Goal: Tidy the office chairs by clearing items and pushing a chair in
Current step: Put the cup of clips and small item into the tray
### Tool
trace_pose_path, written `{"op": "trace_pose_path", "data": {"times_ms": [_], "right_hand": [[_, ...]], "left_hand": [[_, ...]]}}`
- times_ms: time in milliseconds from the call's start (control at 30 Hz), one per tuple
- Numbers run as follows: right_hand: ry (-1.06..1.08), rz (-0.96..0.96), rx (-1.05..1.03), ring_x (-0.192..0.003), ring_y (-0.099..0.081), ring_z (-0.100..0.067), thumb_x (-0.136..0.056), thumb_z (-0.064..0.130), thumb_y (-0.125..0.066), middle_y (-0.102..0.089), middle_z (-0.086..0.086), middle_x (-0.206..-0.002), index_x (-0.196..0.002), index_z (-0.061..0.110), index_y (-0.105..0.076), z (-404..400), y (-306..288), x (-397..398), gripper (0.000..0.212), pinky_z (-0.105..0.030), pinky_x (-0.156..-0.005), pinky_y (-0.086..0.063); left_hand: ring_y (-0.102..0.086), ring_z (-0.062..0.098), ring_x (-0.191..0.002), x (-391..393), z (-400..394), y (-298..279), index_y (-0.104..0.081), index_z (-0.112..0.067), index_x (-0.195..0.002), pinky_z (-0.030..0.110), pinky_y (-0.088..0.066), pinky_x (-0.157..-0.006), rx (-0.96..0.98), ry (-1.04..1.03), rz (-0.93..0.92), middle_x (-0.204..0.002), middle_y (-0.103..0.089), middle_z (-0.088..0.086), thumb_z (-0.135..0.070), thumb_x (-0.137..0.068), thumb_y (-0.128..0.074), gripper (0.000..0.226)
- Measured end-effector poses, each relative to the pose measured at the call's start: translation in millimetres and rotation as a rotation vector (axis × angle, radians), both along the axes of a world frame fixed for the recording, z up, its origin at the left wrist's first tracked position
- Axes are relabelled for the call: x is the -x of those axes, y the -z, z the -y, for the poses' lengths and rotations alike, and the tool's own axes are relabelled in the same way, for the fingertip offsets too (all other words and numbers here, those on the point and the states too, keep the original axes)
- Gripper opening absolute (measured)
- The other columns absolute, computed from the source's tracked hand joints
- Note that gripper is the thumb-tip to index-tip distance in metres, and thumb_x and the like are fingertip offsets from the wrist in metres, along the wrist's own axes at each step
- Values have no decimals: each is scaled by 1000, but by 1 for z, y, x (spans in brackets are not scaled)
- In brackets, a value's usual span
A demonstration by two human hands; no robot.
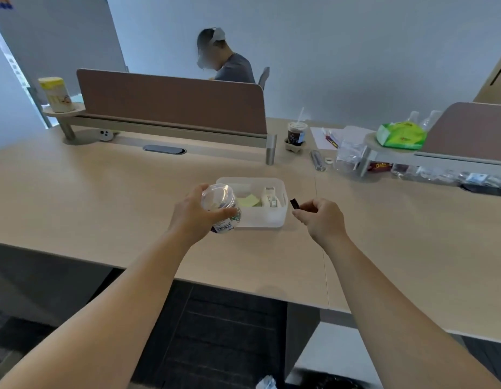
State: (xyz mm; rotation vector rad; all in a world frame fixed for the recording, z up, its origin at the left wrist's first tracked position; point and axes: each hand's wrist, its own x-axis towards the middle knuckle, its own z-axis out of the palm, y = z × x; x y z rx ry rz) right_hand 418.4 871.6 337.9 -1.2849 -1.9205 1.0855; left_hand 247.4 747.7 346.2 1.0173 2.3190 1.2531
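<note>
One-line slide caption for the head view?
Left hand holds clear jar, right hand pinches small black item beside white bin.

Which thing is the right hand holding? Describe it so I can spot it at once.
Start at the pale wooden desk and find the white plastic bin near its front edge. Just right of the bin, the right hand pinches a small black clip. It is the only dark, tiny item there; the left hand holds a clear round jar.
</note>
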Motion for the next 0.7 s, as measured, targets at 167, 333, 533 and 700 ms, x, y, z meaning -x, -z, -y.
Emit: {"op": "trace_pose_path", "data": {"times_ms": [167, 333, 533, 700], "right_hand": [[-3, 29, 12, -84, -51, -19, -82, 12, -64, -58, -6, -87, -98, -2, -65, -47, 11, 31, 21, -27, -72, -36], [33, 51, 47, -83, -51, -19, -82, 11, -64, -57, -6, -88, -98, -3, -65, -104, 32, 77, 21, -27, -73, -37], [94, 73, 112, -85, -53, -17, -82, 12, -64, -58, -4, -90, -100, -1, -64, -158, 62, 124, 22, -25, -72, -40], [137, 82, 136, -84, -52, -17, -83, 13, -64, -57, -1, -84, -99, 0, -64, -180, 80, 138, 21, -18, -59, -38]], "left_hand": [[-39, 29, -127, 31, -53, 14, -36, -17, -136, 39, -37, -102, 33, -7, 28, -136, -45, 13, -32, -71, -74, 76], [-39, 29, -124, 76, -126, 37, -37, -13, -133, 41, -40, -101, 95, 54, 29, -136, -41, 13, -22, -70, -75, 74], [-39, 27, -125, 115, -201, 73, -33, -9, -135, 35, -37, -103, 293, 227, -5, -140, -32, 12, -24, -71, -75, 78], [-41, 29, -127, 124, -241, 109, -30, -11, -138, 37, -38, -102, 430, 353, -51, -145, -29, 11, -27, -71, -75, 82]]}}
